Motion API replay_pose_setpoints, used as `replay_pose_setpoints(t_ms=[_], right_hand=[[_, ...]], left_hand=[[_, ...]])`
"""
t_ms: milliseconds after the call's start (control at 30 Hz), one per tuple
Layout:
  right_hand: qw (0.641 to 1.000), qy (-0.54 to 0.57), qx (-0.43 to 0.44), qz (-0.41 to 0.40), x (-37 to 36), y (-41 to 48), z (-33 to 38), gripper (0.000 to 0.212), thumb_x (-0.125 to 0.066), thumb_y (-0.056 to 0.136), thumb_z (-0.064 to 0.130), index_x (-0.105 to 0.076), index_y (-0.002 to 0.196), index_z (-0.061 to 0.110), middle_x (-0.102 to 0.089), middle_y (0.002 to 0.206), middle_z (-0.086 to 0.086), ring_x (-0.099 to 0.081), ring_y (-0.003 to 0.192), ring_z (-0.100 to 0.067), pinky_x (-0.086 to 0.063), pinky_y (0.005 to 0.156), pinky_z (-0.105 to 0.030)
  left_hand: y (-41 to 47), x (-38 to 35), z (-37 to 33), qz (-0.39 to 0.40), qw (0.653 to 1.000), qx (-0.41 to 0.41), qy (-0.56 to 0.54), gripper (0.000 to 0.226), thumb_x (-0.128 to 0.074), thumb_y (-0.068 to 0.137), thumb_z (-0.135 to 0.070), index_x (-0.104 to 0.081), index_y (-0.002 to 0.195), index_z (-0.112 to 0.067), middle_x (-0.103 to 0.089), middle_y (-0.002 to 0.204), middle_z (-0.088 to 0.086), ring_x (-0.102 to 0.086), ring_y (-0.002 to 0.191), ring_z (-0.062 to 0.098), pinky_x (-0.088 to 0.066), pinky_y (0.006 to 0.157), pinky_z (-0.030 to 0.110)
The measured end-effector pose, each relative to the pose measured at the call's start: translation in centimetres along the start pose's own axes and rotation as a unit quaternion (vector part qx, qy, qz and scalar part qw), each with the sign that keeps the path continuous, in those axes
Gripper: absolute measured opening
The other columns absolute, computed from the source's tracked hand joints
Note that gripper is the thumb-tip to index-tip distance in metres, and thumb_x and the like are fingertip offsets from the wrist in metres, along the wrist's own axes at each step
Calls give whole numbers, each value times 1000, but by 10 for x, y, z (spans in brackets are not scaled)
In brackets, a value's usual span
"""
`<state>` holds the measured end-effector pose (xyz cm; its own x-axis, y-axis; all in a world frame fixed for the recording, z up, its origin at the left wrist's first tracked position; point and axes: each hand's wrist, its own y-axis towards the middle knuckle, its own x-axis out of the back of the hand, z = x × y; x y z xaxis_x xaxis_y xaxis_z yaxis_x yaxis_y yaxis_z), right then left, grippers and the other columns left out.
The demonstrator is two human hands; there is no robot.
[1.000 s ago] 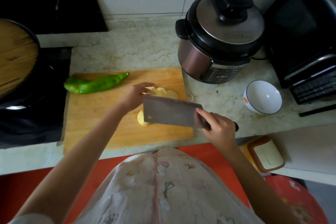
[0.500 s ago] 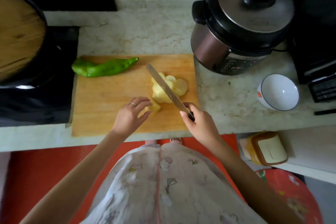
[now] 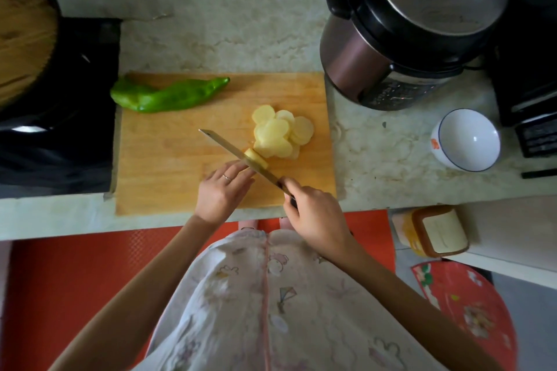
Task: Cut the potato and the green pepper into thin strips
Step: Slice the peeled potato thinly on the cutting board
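The pale marbled table (image 3: 241, 39) carried a rectangular wooden cutting board (image 3: 168, 166), which lay under both grips. The long glossy green pepper (image 3: 168, 95) lay whole at the board's far edge, well beyond and to the left of the left grip, not yet cut.

The right hand (image 3: 316, 214) was closed round the handle of a broad steel cleaver (image 3: 229, 146), whose blade ran out from that grip, away and to the left. The left hand (image 3: 221, 190), just left of the blade, had its fingers bent and pinched a small pale yellow potato stub (image 3: 256, 158) against the steel. Just beyond the stub lay a fanned heap of round pale yellow potato slices (image 3: 280, 132).

The step looked like slicing the last of the potato, with strips yet to come. With so little stub left, the risk was the fingertips: they were best tucked back, knuckles guiding the blade, and the cut made straight down. After that, the slices probably wanted laying flat and overlapped, so even strokes gave thin strips.
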<state>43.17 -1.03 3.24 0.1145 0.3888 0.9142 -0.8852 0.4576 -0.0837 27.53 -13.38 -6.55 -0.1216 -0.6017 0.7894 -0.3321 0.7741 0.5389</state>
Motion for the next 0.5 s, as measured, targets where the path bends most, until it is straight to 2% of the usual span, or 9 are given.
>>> replay_pose_setpoints(t_ms=[333, 500], right_hand=[[999, -34, -12, 3, 0, -1, 7, 26, -72, 74, 11, -65, 98, 13, -50, 46, -2, -48, 34, -21, -21, 37, -20], [1000, -13, -23, 3, 1, 0, 6, 21, -67, 78, 10, -63, 99, 11, -51, 47, -3, -50, 36, -24, -24, 38, -22]], left_hand=[[0, -2, -2, 2, 1000, 1, -1, 11, -63, 93, -17, -61, 104, -18, -67, 99, 2, -60, 95, 17, -43, 63, 25], [1, -3, -3, -6, 1000, 1, -11, 20, -69, 88, -14, -61, 105, -19, -69, 101, 2, -59, 96, 16, -47, 58, 26]])
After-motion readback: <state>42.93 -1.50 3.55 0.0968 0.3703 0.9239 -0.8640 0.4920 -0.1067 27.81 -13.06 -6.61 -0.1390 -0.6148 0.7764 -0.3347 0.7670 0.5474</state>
